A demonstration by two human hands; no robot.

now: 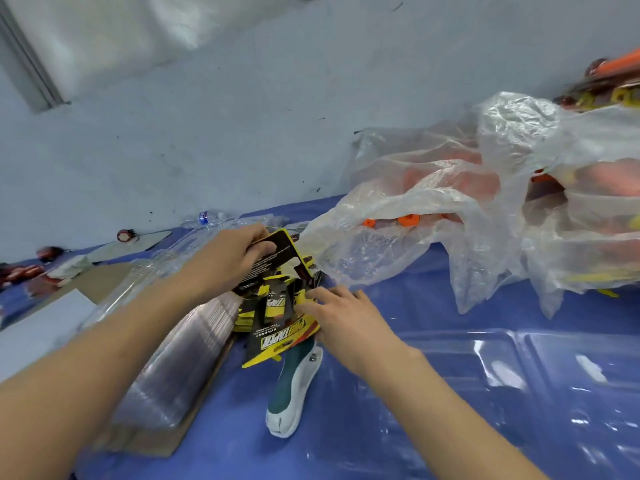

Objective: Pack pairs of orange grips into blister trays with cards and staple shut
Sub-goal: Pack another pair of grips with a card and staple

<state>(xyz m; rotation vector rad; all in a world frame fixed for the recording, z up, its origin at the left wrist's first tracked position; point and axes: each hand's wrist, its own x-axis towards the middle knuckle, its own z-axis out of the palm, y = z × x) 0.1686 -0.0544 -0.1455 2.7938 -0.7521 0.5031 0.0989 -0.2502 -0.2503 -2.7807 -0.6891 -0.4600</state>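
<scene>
From the head camera, we are at the card step. Our left hand [228,258] pinches one black-and-yellow card [273,258] by its top, thumb on its face, and holds it tilted above the loose pile [273,313] in the middle of the worktop [381,445]. Our right hand [343,317] lies with its fingers spread flat on that pile and grips nothing. To do this well we should press the pile down with the right hand while the left peels the card away. We should also check by feel that only one card comes, as they look slick and fanned. The stapler [294,386] lies just under the pile's near side, so we should lift the card up rather than drag it. A clear tray [519,368] lies flat toward the near right edge, which is probably where the card goes. The stack of trays [187,351] sits just left of the pile. The orange grips [408,221] are in the bag [450,209] at the far right, not yet picked.
</scene>
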